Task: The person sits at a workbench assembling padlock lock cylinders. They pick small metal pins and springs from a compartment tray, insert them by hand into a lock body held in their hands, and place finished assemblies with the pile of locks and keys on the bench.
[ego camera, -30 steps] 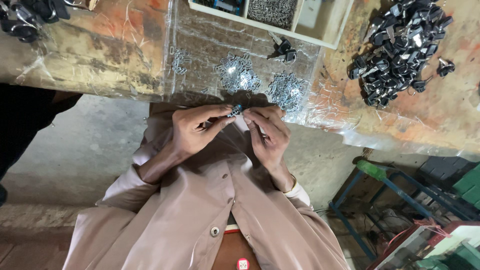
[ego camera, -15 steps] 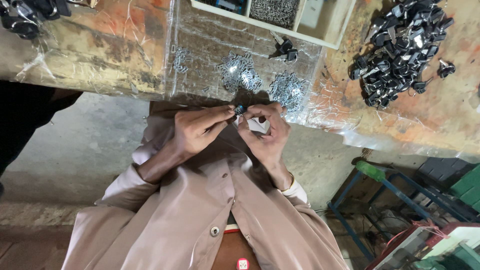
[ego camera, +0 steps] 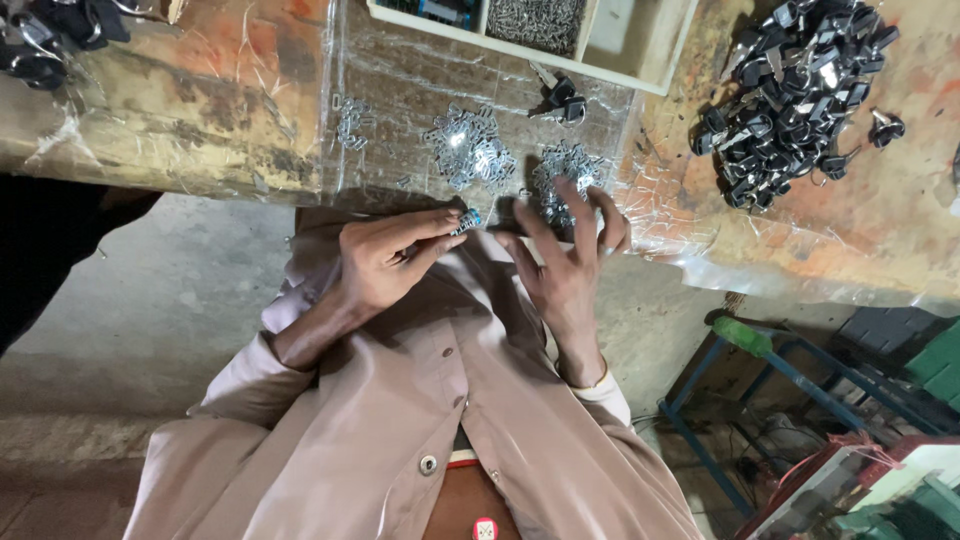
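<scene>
Left hand (ego camera: 385,262) pinches a small metal part (ego camera: 466,221) at its fingertips, held just off the surface (ego camera: 250,110) edge. Right hand (ego camera: 565,265) is spread wide, empty, fingertips on the nearer clip pile (ego camera: 562,182). Second clip pile (ego camera: 468,148) sits beside it. Black parts heap (ego camera: 790,85) at right and tray (ego camera: 520,45) untouched; most work looks left.
</scene>
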`<state>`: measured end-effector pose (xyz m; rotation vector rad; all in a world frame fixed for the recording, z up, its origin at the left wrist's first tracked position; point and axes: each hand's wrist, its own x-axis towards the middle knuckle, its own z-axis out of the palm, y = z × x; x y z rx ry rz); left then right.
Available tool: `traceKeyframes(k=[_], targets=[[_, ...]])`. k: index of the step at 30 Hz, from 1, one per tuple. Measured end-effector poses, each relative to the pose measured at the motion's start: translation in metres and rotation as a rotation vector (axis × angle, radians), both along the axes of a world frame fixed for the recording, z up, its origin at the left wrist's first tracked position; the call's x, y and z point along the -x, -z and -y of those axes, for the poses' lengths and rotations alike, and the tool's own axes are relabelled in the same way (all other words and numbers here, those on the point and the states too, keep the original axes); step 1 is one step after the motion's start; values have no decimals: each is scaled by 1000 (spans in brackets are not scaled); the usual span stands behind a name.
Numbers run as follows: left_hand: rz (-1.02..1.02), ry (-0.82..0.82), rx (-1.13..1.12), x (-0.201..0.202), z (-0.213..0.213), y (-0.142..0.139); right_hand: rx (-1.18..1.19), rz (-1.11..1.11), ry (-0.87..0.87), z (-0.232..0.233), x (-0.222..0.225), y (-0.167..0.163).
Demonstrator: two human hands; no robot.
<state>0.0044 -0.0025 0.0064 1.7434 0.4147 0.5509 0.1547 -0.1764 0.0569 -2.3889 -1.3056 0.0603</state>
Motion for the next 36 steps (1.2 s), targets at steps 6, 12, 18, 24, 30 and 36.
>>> traceKeyframes(k=[6,12,18,24,30,36], targets=[[5,3,101,0,0,4,-19,-26,-11,6,-4,-2],[26,-3,149,1,2,4,38,60,-55,4,-5,3],[-14,0,145,-1,1,0,-108,-43,-187,13,-7,5],[-62,3,91,-2,-1,-4,-368,-539,128,-9,14,10],[-58,-11,14,-2,0,-4,-360,-457,29,-30,18,4],[-9,18,-152,0,0,-3,-270,-440,112,-31,21,1]])
